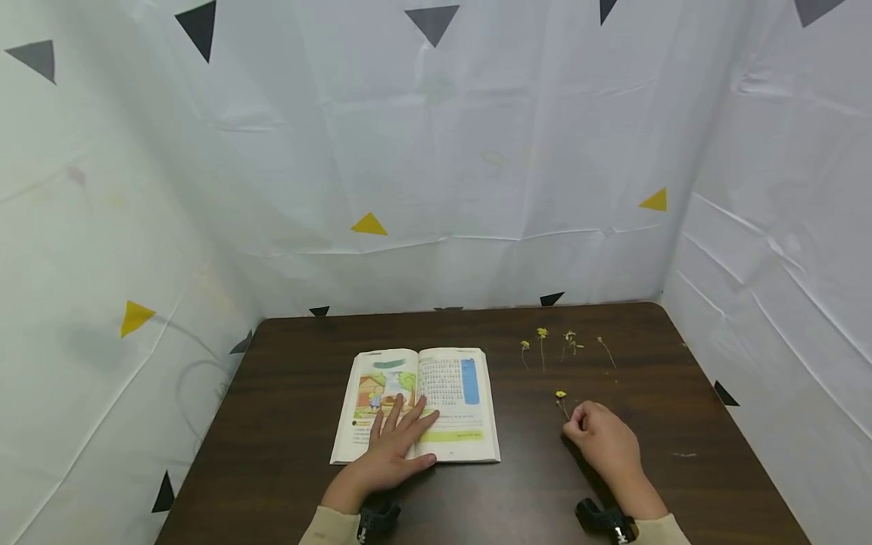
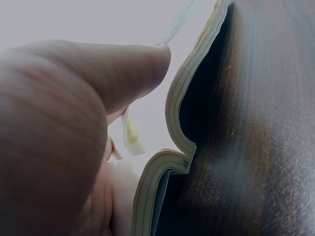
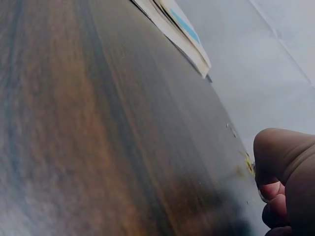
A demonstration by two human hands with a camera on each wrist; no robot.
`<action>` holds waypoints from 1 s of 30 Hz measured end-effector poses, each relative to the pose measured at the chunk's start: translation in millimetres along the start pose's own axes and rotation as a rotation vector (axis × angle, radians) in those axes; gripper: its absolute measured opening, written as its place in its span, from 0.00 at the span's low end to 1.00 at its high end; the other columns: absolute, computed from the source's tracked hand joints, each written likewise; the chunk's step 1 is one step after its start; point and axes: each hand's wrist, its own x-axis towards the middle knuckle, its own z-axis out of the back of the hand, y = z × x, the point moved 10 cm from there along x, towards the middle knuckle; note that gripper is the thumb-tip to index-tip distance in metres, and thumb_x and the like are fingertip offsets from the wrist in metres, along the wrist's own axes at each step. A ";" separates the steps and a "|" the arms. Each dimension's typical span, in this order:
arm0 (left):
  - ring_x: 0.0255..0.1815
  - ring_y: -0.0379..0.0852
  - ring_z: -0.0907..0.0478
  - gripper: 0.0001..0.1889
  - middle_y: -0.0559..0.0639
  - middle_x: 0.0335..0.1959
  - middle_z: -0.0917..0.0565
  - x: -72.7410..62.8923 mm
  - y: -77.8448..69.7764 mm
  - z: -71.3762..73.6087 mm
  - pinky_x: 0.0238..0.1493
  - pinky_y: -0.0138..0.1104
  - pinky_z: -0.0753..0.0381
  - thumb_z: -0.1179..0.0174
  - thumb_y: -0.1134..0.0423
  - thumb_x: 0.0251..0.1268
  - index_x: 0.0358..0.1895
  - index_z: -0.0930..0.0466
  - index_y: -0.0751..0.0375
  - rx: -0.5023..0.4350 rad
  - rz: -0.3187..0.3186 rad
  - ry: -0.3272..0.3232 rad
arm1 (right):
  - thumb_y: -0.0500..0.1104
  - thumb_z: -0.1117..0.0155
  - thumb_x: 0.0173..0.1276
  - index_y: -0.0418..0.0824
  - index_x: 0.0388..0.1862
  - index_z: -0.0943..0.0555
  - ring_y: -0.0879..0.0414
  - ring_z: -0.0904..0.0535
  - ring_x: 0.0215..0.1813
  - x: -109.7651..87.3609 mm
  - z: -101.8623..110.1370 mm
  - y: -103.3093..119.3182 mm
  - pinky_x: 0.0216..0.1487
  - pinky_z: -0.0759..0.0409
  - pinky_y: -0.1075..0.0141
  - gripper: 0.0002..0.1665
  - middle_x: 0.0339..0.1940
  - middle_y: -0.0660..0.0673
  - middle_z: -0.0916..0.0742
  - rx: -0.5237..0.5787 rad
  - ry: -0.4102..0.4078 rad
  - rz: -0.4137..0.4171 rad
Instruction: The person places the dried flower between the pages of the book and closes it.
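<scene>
An open illustrated book (image 1: pixel 453 446) lies on the dark wooden table (image 1: pixel 272 469). My left hand (image 1: pixel 391 450) rests across its lower middle, fingers spread over the pages. In the left wrist view, the thumb (image 2: pixel 133 69) stretches over the page near the book's lower edge. To the right of the book, my right hand (image 1: pixel 606 443) pinches the thin stem of a small yellow flower (image 1: pixel 561 394), its head pointing away from me. The right wrist view has this flower (image 3: pixel 249 164) beside the curled fingers, partly hidden by them.
Several thin-stemmed flowers lie in a row beyond the right hand, among them a yellow one (image 1: pixel 542 333) and a branched one (image 1: pixel 571 338). A white sheet (image 1: pixel 436 151) with triangles hangs behind the table and along both sides. Each wrist wears a black strap (image 1: pixel 599 517).
</scene>
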 end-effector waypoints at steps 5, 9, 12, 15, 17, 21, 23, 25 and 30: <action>0.94 0.64 0.74 0.39 0.47 0.94 0.53 -2.0 -0.5 2.3 0.83 0.72 0.76 0.38 0.39 0.80 0.88 0.40 0.38 0.014 -0.001 -0.002 | 0.43 0.34 0.66 0.47 0.34 0.20 0.57 0.30 0.26 1.4 -1.5 0.0 0.28 0.34 0.64 0.03 0.27 0.50 0.23 0.111 0.019 -0.045; 0.94 0.64 0.74 0.39 0.48 0.94 0.53 -2.8 -1.1 5.9 0.83 0.72 0.76 0.39 0.39 0.80 0.88 0.40 0.39 0.027 -0.004 -0.007 | 0.43 0.33 0.68 0.45 0.38 0.19 0.58 0.31 0.25 0.2 -4.5 4.7 0.29 0.35 0.65 0.04 0.23 0.52 0.26 0.232 0.046 -0.086; 0.94 0.64 0.74 0.39 0.49 0.94 0.53 -2.5 -1.6 7.7 0.83 0.72 0.76 0.40 0.39 0.80 0.88 0.41 0.39 0.024 -0.006 -0.010 | 0.42 0.32 0.69 0.43 0.39 0.19 0.59 0.32 0.24 -1.1 -5.5 10.2 0.29 0.35 0.66 0.05 0.22 0.53 0.28 0.294 0.060 -0.099; 0.94 0.64 0.74 0.39 0.49 0.94 0.53 -1.5 -0.7 6.9 0.83 0.72 0.76 0.39 0.39 0.80 0.88 0.40 0.39 0.018 -0.006 -0.010 | 0.40 0.32 0.69 0.41 0.40 0.19 0.60 0.32 0.22 -2.2 -6.2 15.4 0.28 0.33 0.68 0.05 0.22 0.54 0.29 0.363 0.072 -0.107; 0.94 0.64 0.73 0.39 0.49 0.94 0.53 -0.9 0.0 5.8 0.83 0.72 0.76 0.39 0.38 0.79 0.88 0.40 0.39 0.012 -0.003 -0.010 | 0.39 0.32 0.69 0.40 0.40 0.19 0.61 0.32 0.22 -2.0 -7.3 19.4 0.27 0.32 0.68 0.05 0.21 0.54 0.29 0.411 0.078 -0.113; 0.94 0.63 0.74 0.39 0.48 0.94 0.53 -0.1 -0.1 4.9 0.83 0.71 0.76 0.40 0.38 0.80 0.88 0.40 0.39 0.001 0.002 -0.006 | 0.38 0.32 0.68 0.39 0.40 0.19 0.61 0.32 0.22 0.7 -10.0 33.3 0.27 0.32 0.69 0.05 0.21 0.54 0.29 0.483 0.076 -0.117; 0.94 0.64 0.74 0.39 0.48 0.94 0.53 -0.1 -0.9 6.0 0.83 0.71 0.77 0.39 0.39 0.80 0.88 0.40 0.39 -0.005 0.000 -0.011 | 0.38 0.31 0.68 0.40 0.39 0.19 0.61 0.32 0.23 2.9 -13.0 43.8 0.28 0.32 0.68 0.04 0.21 0.54 0.29 0.512 0.077 -0.115; 0.94 0.65 0.72 0.38 0.50 0.93 0.51 -0.2 -2.5 7.9 0.83 0.72 0.76 0.38 0.41 0.80 0.88 0.39 0.41 -0.009 -0.009 -0.026 | 0.38 0.32 0.68 0.41 0.38 0.19 0.61 0.33 0.24 4.8 -16.4 56.1 0.30 0.33 0.68 0.04 0.22 0.54 0.29 0.545 0.073 -0.109; 0.93 0.68 0.70 0.37 0.52 0.93 0.50 -2.3 -4.8 2.8 0.82 0.74 0.75 0.37 0.44 0.80 0.87 0.37 0.42 -0.019 -0.017 -0.022 | 0.35 0.33 0.67 0.39 0.36 0.19 0.62 0.34 0.23 2.8 -30.5 83.4 0.29 0.34 0.70 0.02 0.21 0.54 0.29 0.664 0.102 -0.124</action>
